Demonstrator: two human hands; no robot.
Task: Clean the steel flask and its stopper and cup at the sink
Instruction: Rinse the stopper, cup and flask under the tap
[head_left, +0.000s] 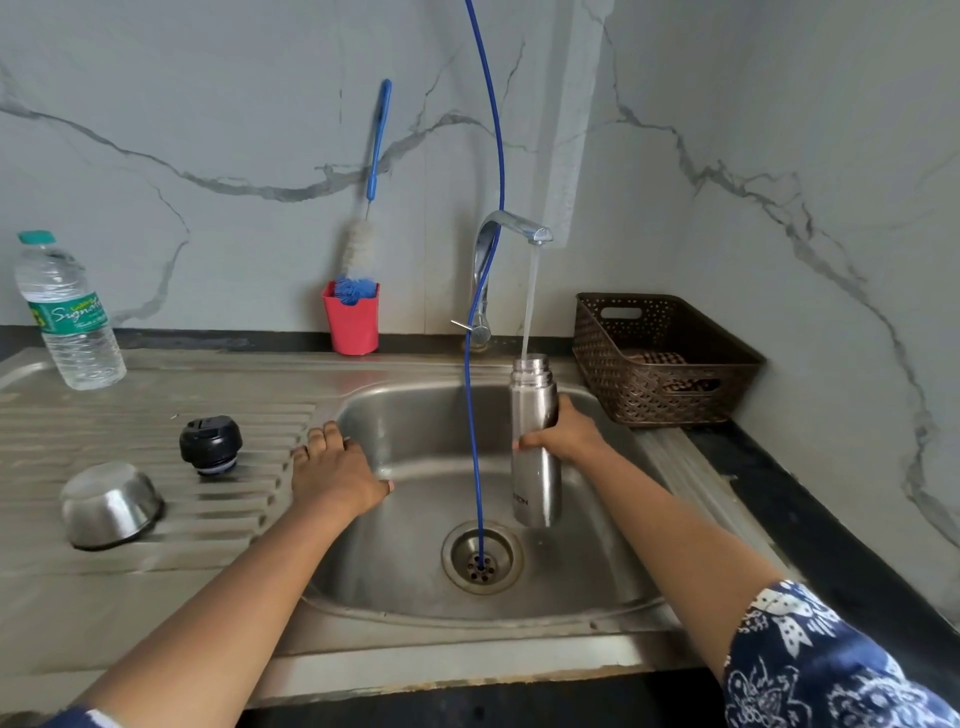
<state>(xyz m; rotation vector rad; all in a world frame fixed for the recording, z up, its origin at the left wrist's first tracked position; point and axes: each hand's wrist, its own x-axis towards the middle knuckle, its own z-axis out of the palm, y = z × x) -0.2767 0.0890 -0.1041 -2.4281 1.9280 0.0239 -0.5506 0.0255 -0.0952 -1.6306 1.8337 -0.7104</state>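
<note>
My right hand (563, 434) grips the steel flask (535, 483) around its middle and holds it upright over the sink basin (415, 415). Water runs from the tap (511, 228) straight into the flask's open mouth. My left hand (335, 470) rests flat on the sink's left rim with fingers spread, holding nothing. On the ribbed drainboard (156, 571) to the left lie the black stopper (210, 444) and the steel cup (109, 504), which is upside down.
A blue cord (491, 156) hangs down past the tap to the drain (483, 558). A red holder (352, 325) with a bottle brush (361, 244) stands at the wall. A plastic water bottle (67, 317) stands far left, a brown basket (660, 358) at right.
</note>
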